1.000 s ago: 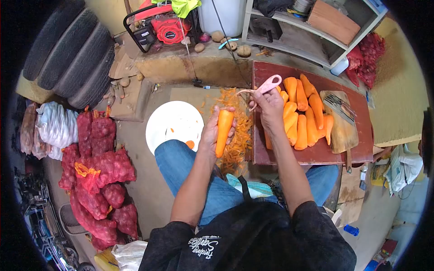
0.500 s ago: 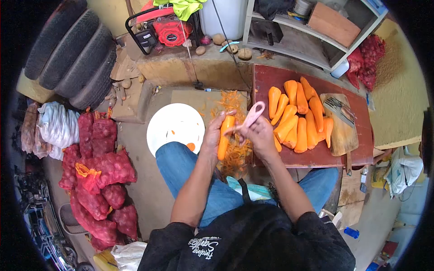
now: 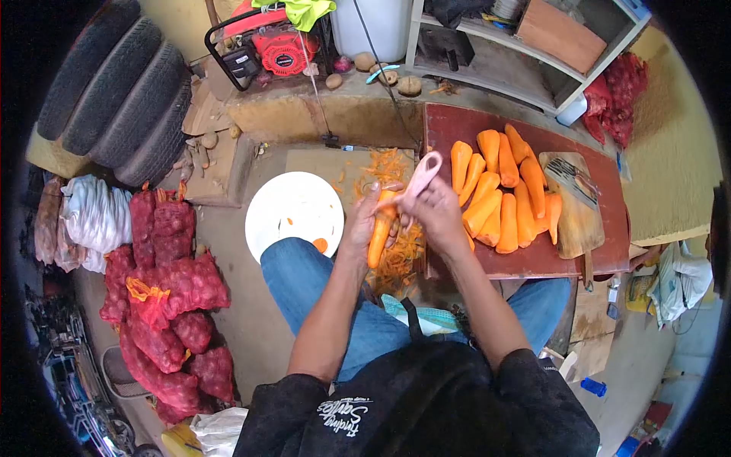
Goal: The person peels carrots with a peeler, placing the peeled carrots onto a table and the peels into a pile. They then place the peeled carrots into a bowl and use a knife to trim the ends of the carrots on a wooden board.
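Observation:
A carrot (image 3: 379, 241) is held upright-slanting in my left hand (image 3: 360, 222), its fingers wrapped round it. My right hand (image 3: 435, 212) grips a pink peeler (image 3: 421, 181), whose head lies against the carrot's upper part. Orange peelings (image 3: 403, 255) are spread on the floor beneath both hands. Several peeled carrots (image 3: 509, 190) lie in a group on the red table (image 3: 487, 263) to the right. Beside them is a wooden board (image 3: 575, 232) with knives (image 3: 571, 179) on it.
A white round plate (image 3: 293, 213) with small orange scraps stands left of my hands. Red net sacks (image 3: 175, 293) are piled at the left, below stacked tires (image 3: 114, 91). A red machine (image 3: 283, 53) and a grey shelf (image 3: 502, 57) stand at the back.
The peeler has moved slightly left and up, and its head is now against the carrot's upper part. The camera view has shifted a little.

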`<state>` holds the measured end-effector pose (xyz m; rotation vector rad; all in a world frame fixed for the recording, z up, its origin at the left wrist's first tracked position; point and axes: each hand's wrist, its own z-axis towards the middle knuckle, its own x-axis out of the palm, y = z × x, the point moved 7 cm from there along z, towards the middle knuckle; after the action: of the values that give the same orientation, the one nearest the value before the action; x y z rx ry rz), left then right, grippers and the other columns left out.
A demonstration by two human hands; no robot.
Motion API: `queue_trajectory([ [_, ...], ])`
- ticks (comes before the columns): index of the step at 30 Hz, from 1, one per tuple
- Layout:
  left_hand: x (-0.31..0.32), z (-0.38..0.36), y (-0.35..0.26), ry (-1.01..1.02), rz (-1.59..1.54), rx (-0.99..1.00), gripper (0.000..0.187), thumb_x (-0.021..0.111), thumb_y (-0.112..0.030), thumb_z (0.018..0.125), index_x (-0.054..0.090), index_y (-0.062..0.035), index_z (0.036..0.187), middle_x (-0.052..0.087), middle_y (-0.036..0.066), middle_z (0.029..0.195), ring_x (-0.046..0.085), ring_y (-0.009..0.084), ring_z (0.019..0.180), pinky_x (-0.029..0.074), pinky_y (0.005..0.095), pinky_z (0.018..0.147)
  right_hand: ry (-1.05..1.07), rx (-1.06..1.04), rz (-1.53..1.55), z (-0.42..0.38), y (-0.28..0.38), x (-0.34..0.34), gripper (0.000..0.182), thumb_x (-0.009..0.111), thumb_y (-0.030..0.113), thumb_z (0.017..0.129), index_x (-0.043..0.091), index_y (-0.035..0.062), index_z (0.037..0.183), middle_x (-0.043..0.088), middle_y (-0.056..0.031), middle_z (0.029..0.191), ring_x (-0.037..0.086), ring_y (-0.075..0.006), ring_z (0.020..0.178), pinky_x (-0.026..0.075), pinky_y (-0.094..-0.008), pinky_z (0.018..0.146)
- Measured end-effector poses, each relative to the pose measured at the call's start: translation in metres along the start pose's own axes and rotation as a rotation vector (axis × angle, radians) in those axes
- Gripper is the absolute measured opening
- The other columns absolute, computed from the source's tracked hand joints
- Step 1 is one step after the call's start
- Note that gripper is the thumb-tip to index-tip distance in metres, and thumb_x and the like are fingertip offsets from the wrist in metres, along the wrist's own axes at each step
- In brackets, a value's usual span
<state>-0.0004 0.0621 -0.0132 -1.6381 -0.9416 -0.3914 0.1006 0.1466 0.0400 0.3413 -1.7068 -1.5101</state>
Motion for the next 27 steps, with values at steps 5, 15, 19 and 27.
queue_trajectory([
  [5, 0.003, -0.003, -0.01, 0.018, 0.007, 0.065, 0.058, 0.042, -0.055, 0.104, 0.059, -0.0039, 0.126, 0.067, 0.008, 0.085, 0.058, 0.0111, 0.049, 0.043, 0.0235, 0.033, -0.23, -0.152, 0.036, 0.047, 0.015, -0.044, 0.019, 0.07, 0.005, 0.09, 0.056, 0.0027, 0.103, 0.067, -0.0051, 0.084, 0.062, -0.0108, 0.067, 0.052, -0.0257, 0.061],
  [15, -0.003, -0.001, -0.004, -0.009, -0.001, 0.019, 0.056, 0.042, -0.052, 0.105, 0.057, -0.0022, 0.126, 0.067, 0.01, 0.098, 0.057, 0.0111, 0.051, 0.045, 0.0223, 0.033, 0.02, 0.021, -0.095, 0.004, 0.008, -0.002, 0.034, 0.071, 0.004, 0.09, 0.055, -0.0018, 0.119, 0.07, -0.0078, 0.095, 0.066, -0.0103, 0.075, 0.053, -0.0249, 0.065],
  [19, -0.003, 0.0, -0.015, -0.065, 0.009, 0.068, 0.054, 0.04, -0.049, 0.107, 0.056, 0.0004, 0.124, 0.067, 0.012, 0.099, 0.057, 0.0122, 0.049, 0.046, 0.0232, 0.033, -0.166, -0.088, 0.05, 0.039, 0.02, -0.039, 0.023, 0.07, 0.008, 0.093, 0.055, 0.0026, 0.109, 0.068, -0.0061, 0.088, 0.064, -0.0106, 0.069, 0.052, -0.023, 0.06],
  [27, 0.001, 0.002, -0.007, -0.034, -0.193, 0.036, 0.055, 0.043, -0.049, 0.106, 0.055, 0.0005, 0.126, 0.066, 0.012, 0.094, 0.058, 0.0132, 0.054, 0.044, 0.023, 0.035, -0.001, -0.084, 0.368, -0.008, 0.088, -0.014, 0.035, 0.07, 0.01, 0.093, 0.052, 0.0, 0.121, 0.067, -0.0128, 0.089, 0.065, -0.0156, 0.07, 0.054, -0.0245, 0.058],
])
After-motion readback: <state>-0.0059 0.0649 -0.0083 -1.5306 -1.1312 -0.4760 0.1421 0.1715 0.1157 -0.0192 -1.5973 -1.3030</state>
